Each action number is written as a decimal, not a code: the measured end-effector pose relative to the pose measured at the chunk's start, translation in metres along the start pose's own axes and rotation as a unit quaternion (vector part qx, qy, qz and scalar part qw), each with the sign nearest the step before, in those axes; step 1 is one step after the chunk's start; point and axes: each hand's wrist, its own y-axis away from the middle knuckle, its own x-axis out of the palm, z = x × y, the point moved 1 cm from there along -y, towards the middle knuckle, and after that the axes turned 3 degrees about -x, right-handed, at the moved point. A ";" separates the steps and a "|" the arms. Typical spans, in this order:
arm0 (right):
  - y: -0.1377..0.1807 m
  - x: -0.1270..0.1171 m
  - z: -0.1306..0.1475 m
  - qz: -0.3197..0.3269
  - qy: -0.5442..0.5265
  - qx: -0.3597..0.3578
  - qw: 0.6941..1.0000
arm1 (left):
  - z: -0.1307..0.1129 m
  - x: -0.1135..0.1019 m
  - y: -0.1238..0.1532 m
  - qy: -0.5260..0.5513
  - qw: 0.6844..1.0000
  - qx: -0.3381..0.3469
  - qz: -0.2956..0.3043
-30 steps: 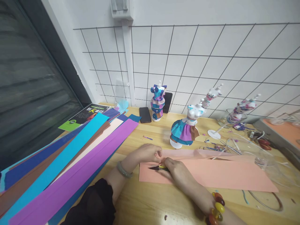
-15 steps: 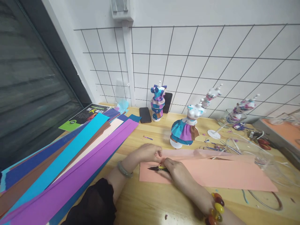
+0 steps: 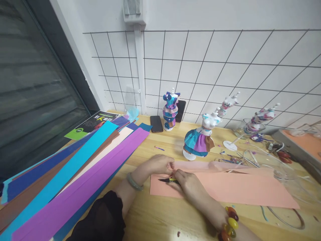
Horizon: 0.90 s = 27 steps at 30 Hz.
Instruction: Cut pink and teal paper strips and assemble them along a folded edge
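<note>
A sheet of peach crepe paper (image 3: 240, 187) lies folded in a long strip on the table, with a thinner layer along its far edge. My left hand (image 3: 162, 164) pinches that paper near its left end, fingers closed. My right hand (image 3: 188, 183) has its fingertips on the same spot, almost touching the left ones. Tucked in my right palm are thread snips (image 3: 168, 180) with dark pointed blades and a yellow part, tips pointing left. Most of the snips' handle is hidden by the fingers.
Long strips of coloured crepe paper (image 3: 82, 180) cover the left side. Behind my hands stands a small dress form (image 3: 199, 139) in a paper skirt; another dressed form (image 3: 170, 112) stands beside a phone (image 3: 156, 124). A glass jar (image 3: 247, 127) and tangled cords (image 3: 250, 159) are at right.
The view has shifted slightly. My hands keep almost the same hold on the paper, and the snips show a little less of their handle.
</note>
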 end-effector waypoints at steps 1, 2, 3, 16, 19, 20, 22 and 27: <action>0.000 0.000 0.000 -0.001 0.004 -0.004 1.000 | 0.000 0.000 0.000 -0.001 1.000 0.000 0.000; 0.000 0.000 0.000 -0.001 0.008 -0.009 1.000 | 0.000 0.000 0.000 -0.001 1.000 0.001 0.000; 0.001 0.000 0.000 0.000 0.011 -0.013 1.000 | 0.000 0.000 0.000 -0.002 1.000 0.001 0.000; -0.004 0.006 0.005 0.000 -0.001 -0.022 1.000 | -0.002 -0.002 0.001 -0.008 1.000 -0.004 0.010; -0.005 0.007 0.004 0.003 0.003 -0.025 1.000 | -0.001 -0.002 0.000 -0.007 1.000 -0.011 0.014; -0.005 0.007 0.004 0.004 0.001 -0.027 1.000 | -0.001 -0.001 0.000 -0.007 1.000 -0.013 0.015; -0.006 0.006 0.006 0.007 -0.008 -0.030 0.999 | -0.001 -0.001 -0.001 -0.007 1.000 -0.017 0.019; -0.009 0.007 0.009 0.010 -0.013 -0.030 0.999 | -0.001 0.000 -0.001 -0.011 0.999 -0.020 0.032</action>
